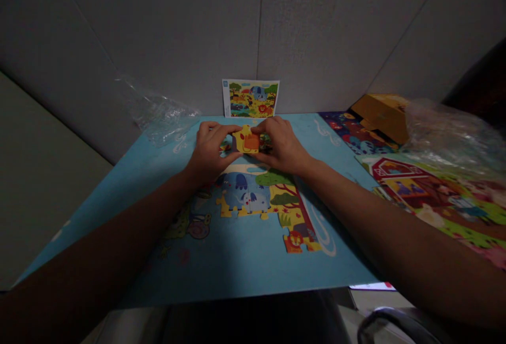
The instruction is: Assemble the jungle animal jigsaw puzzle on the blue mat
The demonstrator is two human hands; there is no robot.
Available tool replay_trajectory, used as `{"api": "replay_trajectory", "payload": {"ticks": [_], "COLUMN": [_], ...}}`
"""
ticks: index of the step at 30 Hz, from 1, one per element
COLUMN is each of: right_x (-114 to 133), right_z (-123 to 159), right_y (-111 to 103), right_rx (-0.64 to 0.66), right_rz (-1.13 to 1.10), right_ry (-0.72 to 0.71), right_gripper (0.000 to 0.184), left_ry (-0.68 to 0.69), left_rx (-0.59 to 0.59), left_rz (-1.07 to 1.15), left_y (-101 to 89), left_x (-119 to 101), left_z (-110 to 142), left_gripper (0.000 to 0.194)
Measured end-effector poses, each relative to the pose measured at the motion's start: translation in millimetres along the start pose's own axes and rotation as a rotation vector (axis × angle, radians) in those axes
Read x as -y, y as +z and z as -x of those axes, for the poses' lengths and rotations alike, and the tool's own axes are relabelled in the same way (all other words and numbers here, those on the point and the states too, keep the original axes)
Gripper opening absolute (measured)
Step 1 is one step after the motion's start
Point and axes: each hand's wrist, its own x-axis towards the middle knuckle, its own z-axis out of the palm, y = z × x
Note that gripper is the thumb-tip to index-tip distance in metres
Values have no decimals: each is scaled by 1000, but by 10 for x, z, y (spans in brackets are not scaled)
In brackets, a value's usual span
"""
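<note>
Where the hands meet: left hand [208, 149] and right hand [281, 145] pinch a puzzle piece [250, 142] between them, thumbs low, fingers high, its printed face toward the wearer.
Held piece: yellow and orange, over the far middle of the table [118, 186]; maybe more than one, cannot tell.
Weight and feel: likely light, stiff cardboard; smooth print could slide a little, dry fingertips should hold it.
Grip: best by the outer edges, thumb and finger opposed; knobs probably bend or fray if squeezed or twisted.
Joined pieces [248, 196]: nearer the wearer, around the table's middle; elephants, trees. Probably come apart if lifted by one corner; slide flat, palm spread.
Picture card [253, 100]: upright at the far edge, by the wall.
Clear wrap [160, 117]: far left corner; thin, crinkly, likely slippery.
</note>
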Motion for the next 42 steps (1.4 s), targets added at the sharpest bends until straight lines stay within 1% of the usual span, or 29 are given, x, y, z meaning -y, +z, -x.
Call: {"api": "replay_trajectory", "payload": {"ticks": [5, 9, 15, 20, 25, 29, 31, 34, 36, 37, 39, 42], "right_x": [0, 5, 23, 48, 31, 13, 36, 105, 145, 156, 157, 129], "right_z": [-1, 3, -1, -7, 14, 30, 26, 8, -6, -11, -16, -10], "right_y": [3, -6, -40, -70, -27, 37, 61, 87, 98, 102, 105, 91], "right_rx": [-7, -4, 18, 45, 42, 8, -24, -53, -48, -40, -27, -24], "right_rz": [5, -3, -5, 9, -5, -65, -83, -102, -108, -110, -112, -118], "right_ry": [7, 17, 39, 50, 66, 101, 111, 105, 107, 109, 112, 93], "right_gripper": [41, 40, 40, 43, 53, 64, 71, 85, 90, 90, 87, 77], "left_ry": [-15, 12, 5, -55, -142, -181, -215, -289, -327, -341, -346, -302], "left_rx": [20, -3, -22, -1, -4, -19, -37, -74, -83, -82, -69, -54], "left_rz": [-14, -10, -8, 7, 40, 91, 124, 183, 225, 242, 261, 264], "left_y": [-4, 5, 20, 7, -9, -1, 8, 24, 33, 35, 34, 28], "left_x": [-1, 14, 25, 19, 17, -13, -33, -54, -63, -68, -81, -100], "left_z": [-6, -1, 13, 6, -10, -12, -9, -4, -4, -5, -10, -16], "left_gripper": [48, 49, 49, 54, 54, 38, 36, 46, 51, 50, 42, 30]}}
